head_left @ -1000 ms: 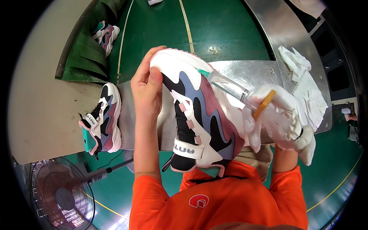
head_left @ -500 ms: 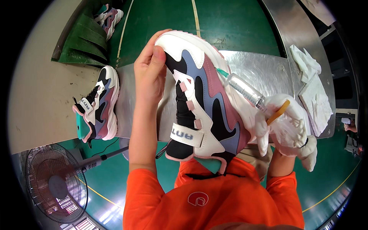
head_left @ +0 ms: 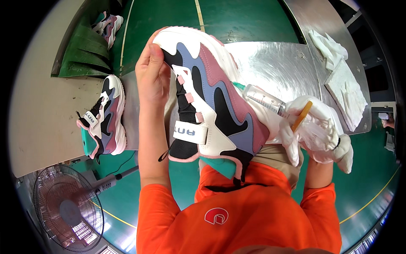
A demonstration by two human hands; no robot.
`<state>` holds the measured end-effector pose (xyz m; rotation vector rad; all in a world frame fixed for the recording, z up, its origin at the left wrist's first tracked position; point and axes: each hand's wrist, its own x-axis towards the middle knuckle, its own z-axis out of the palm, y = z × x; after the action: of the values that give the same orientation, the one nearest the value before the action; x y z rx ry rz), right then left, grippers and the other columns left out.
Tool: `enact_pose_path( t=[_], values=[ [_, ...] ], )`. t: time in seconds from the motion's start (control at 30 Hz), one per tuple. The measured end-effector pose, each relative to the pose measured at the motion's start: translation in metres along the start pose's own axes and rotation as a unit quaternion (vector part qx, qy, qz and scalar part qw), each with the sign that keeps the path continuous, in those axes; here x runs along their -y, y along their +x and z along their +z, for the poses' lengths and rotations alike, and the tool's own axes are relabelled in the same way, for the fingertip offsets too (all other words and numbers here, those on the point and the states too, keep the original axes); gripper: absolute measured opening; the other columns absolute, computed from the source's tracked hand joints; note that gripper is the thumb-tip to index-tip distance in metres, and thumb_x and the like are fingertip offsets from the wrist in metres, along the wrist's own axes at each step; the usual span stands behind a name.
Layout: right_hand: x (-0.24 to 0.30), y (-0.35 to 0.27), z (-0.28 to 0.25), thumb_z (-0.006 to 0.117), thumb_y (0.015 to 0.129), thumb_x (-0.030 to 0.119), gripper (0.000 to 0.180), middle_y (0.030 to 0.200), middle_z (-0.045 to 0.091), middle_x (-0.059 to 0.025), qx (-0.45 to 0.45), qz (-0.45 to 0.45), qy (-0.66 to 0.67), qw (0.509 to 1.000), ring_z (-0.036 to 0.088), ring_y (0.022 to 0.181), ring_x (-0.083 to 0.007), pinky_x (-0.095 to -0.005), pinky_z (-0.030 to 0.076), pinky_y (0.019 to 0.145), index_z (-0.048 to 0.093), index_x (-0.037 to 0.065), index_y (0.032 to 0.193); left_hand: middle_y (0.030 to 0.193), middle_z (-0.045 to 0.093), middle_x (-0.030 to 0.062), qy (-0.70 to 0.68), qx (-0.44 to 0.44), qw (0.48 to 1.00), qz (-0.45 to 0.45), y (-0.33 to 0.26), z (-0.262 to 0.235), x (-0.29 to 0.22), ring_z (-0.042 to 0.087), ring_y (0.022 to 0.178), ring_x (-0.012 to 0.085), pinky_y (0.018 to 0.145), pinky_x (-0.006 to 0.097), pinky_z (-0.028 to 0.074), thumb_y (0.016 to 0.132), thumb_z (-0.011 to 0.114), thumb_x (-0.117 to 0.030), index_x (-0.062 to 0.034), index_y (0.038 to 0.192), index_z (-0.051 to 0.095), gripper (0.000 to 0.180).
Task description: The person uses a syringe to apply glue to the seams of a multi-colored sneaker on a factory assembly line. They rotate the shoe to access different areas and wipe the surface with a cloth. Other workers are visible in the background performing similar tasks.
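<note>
In the head view, the left hand [head_left: 153, 74] grips the toe end of a chunky sneaker [head_left: 211, 93], thumb laid over the white toe and fingers wrapped behind the sole. The sneaker is held up off the worktop [head_left: 279, 63], tilted with its toe away from the person and its heel close to the orange shirt [head_left: 237, 211]; its side panels run white, blue, dusty pink and black, with a teal heel patch. The right hand [head_left: 315, 131], in a white glove, is clenched around a clear syringe [head_left: 264, 100] whose green tip touches the sneaker's sole edge, and it also grasps a thin orange stick [head_left: 302, 115] that pokes up between the fingers. To the left, a second sneaker [head_left: 105, 116] of the same colours lies on its side at the edge of the metal worktop. A third one [head_left: 109, 23] lies farther off beside a green conveyor belt [head_left: 84, 55]. White cloths [head_left: 338, 72] lie on the right part of the worktop. A floor fan [head_left: 67, 207] stands on the green floor at lower left.
</note>
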<state>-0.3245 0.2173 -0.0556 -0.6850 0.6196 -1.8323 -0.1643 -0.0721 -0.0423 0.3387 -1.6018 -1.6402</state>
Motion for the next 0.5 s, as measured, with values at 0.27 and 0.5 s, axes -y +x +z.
enact_pose_path(
  t=[0.27, 0.5],
  values=[
    [0.008, -0.017, 0.001, 0.068, 0.078, 0.037, 0.065, 0.082, 0.056, -0.0283, -0.009, -0.002, -0.004, 1.000, 0.056, 0.046, -0.0306, -0.0341, 0.047, 0.034, 0.046, -0.012, 0.116, 0.122, 0.061, 0.0139, 0.000, -0.009, 1.000, -0.003, -0.001, 0.002, 0.000, 0.058, 0.114, 0.0206, 0.100, 0.034, 0.044, 0.099, 0.055, -0.032, 0.0082, 0.130, 0.050, 0.051],
    [0.014, -0.033, 0.001, 0.069, 0.076, 0.036, 0.067, 0.083, 0.057, -0.0285, -0.012, -0.004, -0.008, 1.000, 0.057, 0.047, -0.0309, -0.0344, 0.047, 0.034, 0.046, -0.012, 0.116, 0.119, 0.062, 0.0132, -0.034, -0.009, 0.999, -0.011, -0.003, 0.004, -0.002, 0.059, 0.111, 0.0196, 0.098, 0.032, 0.044, 0.099, 0.055, -0.033, 0.0081, 0.129, 0.051, 0.051]
  ],
)
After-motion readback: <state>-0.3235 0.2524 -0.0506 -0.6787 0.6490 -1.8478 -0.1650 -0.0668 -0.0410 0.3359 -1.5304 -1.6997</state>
